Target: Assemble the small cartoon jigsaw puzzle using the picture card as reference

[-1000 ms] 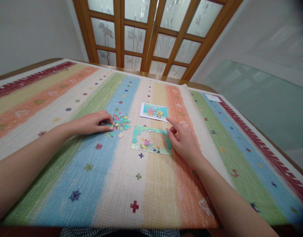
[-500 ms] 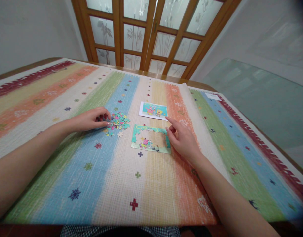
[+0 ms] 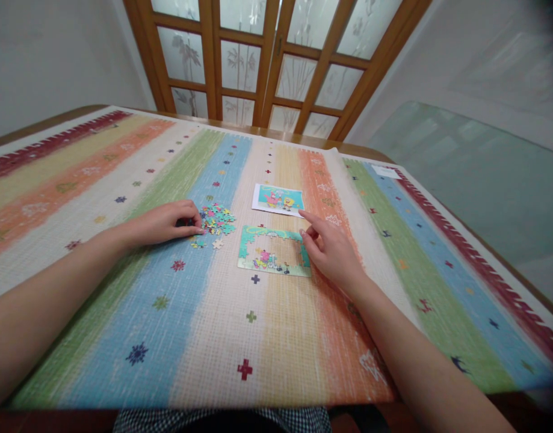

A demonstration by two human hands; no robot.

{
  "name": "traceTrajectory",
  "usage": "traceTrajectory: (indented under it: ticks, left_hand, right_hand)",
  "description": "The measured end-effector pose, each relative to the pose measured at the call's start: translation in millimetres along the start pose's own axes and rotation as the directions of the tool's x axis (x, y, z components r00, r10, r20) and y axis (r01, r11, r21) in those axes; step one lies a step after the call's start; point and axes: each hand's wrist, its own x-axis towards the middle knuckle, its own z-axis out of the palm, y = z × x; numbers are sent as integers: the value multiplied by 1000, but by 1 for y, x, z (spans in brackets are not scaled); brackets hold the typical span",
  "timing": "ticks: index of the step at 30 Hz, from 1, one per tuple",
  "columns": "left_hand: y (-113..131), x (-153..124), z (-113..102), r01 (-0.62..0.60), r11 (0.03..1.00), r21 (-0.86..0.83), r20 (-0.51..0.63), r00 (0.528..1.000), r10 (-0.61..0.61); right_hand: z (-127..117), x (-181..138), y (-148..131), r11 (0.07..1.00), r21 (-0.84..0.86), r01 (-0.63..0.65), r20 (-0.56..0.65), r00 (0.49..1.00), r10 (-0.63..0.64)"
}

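Note:
My left hand (image 3: 177, 222) is at the left edge of a heap of loose jigsaw pieces (image 3: 218, 220). Its fingers are curled toward the thumb in a pinch, and what lies between them is too small to make out. A partly filled jigsaw puzzle (image 3: 249, 264) lies right of the heap, with its border joined, pieces along the lower left and an open middle. My right hand (image 3: 333, 249) rests at the puzzle's right edge, index finger stretched toward a printed cartoon picture (image 3: 280, 198), thumb by the border, other fingers curled. It holds nothing visible.
A single pale jigsaw piece (image 3: 218, 243) lies face down at the heap's near side. The striped tablecloth (image 3: 231, 313) covers the table. A white slip (image 3: 386, 172) lies at the far right. Wood-framed glass doors (image 3: 240, 60) stand beyond the table.
My left fingers have drawn closer together at the heap's edge. My right hand keeps the same pose. The whole view has shifted slightly; puzzle and picture stay in place on the cloth.

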Motion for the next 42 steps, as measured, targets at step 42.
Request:
traceTrajectory:
  ticks: [42]
  left_hand:
    - [-2, 1, 0, -103, 993, 65, -83, 991, 109]
  right_hand:
    - [-2, 1, 2, 1000, -6, 0, 22, 1000, 0]
